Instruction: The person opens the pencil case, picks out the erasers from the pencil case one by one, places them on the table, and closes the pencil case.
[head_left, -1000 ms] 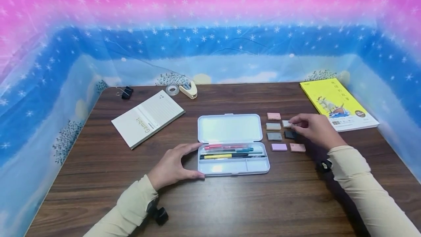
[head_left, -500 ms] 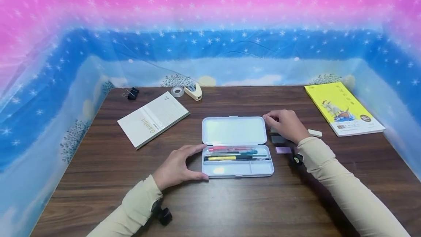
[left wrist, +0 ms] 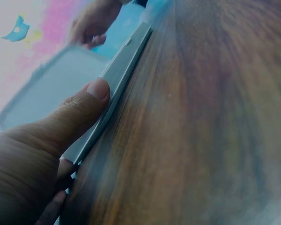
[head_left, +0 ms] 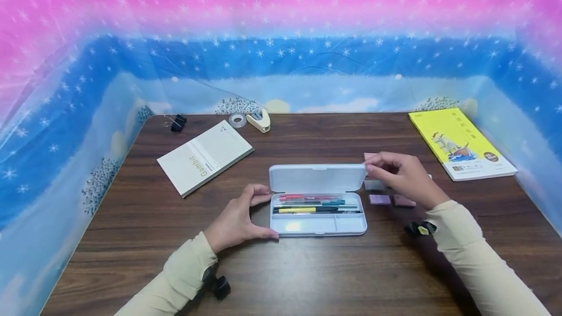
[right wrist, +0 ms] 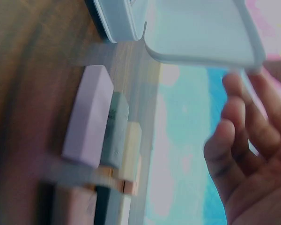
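A white pencil case (head_left: 300,227) stands open in the middle of the table, with several pens (head_left: 303,210) in its back compartment. My left hand (head_left: 234,221) holds the left end of its base, the thumb along the front side, as the left wrist view also shows. At the upper right corner of the raised lid (head_left: 316,179), the fingertips of my right hand (head_left: 406,177) grip the edge. The lid tilts up from its hinge. Beside the case, partly under my right hand, lie several erasers, among them a purple eraser (right wrist: 89,115) and a grey eraser (right wrist: 116,129).
At the back left are a notepad (head_left: 205,159), a black binder clip (head_left: 178,123), a tape roll (head_left: 237,120) and a cream stapler-like tool (head_left: 259,121). A yellow book (head_left: 461,145) lies at the back right. Patterned cloth walls surround the table.
My right hand has left a white eraser by the book, moved left to the lid and raised it from lying flat. The left hand stays on the case.
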A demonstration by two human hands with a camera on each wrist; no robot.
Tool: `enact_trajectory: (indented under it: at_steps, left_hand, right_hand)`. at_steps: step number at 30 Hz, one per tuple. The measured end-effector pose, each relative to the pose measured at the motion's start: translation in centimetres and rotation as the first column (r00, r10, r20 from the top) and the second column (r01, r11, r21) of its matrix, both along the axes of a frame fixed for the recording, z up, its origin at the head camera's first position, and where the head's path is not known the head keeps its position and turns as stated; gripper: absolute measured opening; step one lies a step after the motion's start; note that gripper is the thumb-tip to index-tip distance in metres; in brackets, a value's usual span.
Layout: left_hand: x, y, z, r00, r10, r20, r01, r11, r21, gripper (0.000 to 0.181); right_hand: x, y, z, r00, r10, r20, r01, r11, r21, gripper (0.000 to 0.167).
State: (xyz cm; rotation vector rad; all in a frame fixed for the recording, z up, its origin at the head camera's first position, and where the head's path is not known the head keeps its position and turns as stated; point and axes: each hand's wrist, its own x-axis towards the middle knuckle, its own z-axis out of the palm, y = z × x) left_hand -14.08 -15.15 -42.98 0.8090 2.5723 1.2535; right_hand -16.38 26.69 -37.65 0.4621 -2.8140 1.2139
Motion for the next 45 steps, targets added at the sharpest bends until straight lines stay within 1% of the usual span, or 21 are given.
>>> enact_trajectory:
  at_steps: [2,4,7,9,11,12,15,19,21,23,26,30,34,37,43,45]
  left_hand:
    - [0.0,0.0,0.1,1.0,0.001,0.001,-0.001,1.0,-0.001,0.097]
    - [0.0,-0.1,0.1,1.0,0.001,-0.009,-0.001,1.0,-0.006,0.097]
    - [0.1,-0.2,0.2,1.0,0.002,-0.018,-0.003,1.0,-0.009,0.096]
    - [0.1,-0.3,0.2,1.0,0.0,-0.029,0.0,1.0,-0.012,0.095]
    - [0.1,-0.4,0.3,0.999,-0.003,-0.035,0.003,1.0,-0.018,0.095]
    - [0.1,-0.4,0.3,0.999,-0.007,-0.04,0.006,1.0,-0.022,0.095]
    - [0.2,-0.6,0.4,0.999,-0.015,-0.049,0.013,0.999,-0.04,0.095]
    - [0.3,-0.8,0.4,1.0,-0.003,-0.029,0.001,0.999,-0.045,0.083]
    - [0.3,-0.8,0.4,1.0,0.01,-0.019,-0.011,0.999,-0.04,0.076]
    - [0.4,-0.8,0.4,1.0,0.019,-0.015,-0.02,0.999,-0.036,0.072]
    - [0.4,-0.8,0.5,0.999,0.026,-0.021,-0.026,0.999,-0.027,0.071]
    - [0.6,-0.8,0.6,0.999,0.028,-0.023,-0.028,0.999,-0.016,0.072]
    - [0.8,-0.8,0.7,0.999,0.034,-0.015,-0.034,0.999,-0.021,0.074]
    - [0.8,-0.8,0.9,0.999,0.034,-0.012,-0.034,0.999,-0.027,0.075]
    - [0.7,-0.7,1.0,1.0,0.03,0.008,-0.029,0.999,-0.04,0.078]
    - [0.7,-0.8,1.0,1.0,0.023,-0.002,-0.023,0.998,-0.058,0.08]
  right_hand:
    - [1.2,0.5,0.0,0.997,0.073,0.009,-0.073,0.997,-0.032,0.008]
    - [2.4,0.9,-0.3,0.986,0.166,0.014,-0.165,0.985,-0.055,0.013]
    - [3.7,1.2,-1.1,0.959,0.282,0.006,-0.281,0.958,-0.049,0.022]
    - [4.3,1.1,-1.7,0.944,0.33,-0.009,-0.331,0.944,-0.022,0.026]
    - [4.7,0.9,-2.2,0.936,0.351,-0.02,-0.351,0.936,0.018,0.029]
    - [4.8,0.8,-2.4,0.935,0.353,-0.025,-0.352,0.935,0.037,0.031]
    - [5.2,0.5,-2.8,0.943,0.332,-0.03,-0.327,0.938,0.112,0.033]
    - [5.7,0.0,-2.9,0.958,0.285,-0.035,-0.274,0.943,0.191,0.031]
    - [5.8,-0.3,-2.9,0.964,0.263,-0.04,-0.25,0.947,0.202,0.028]
    - [6.0,-0.7,-2.8,0.969,0.242,-0.045,-0.229,0.954,0.194,0.023]
    - [6.1,-1.3,-2.7,0.975,0.216,-0.043,-0.205,0.961,0.185,0.016]
    - [6.4,-1.9,-2.3,0.982,0.186,-0.024,-0.177,0.963,0.204,0.016]
    - [6.8,-2.5,-1.9,0.986,0.165,-0.022,-0.154,0.955,0.254,0.017]
    - [6.8,-2.8,-1.6,0.988,0.153,-0.027,-0.139,0.947,0.289,0.017]
    - [7.0,-3.1,-1.4,0.989,0.146,-0.03,-0.13,0.944,0.303,0.017]
    - [7.0,-3.1,-1.6,0.987,0.154,-0.051,-0.131,0.941,0.311,0.016]
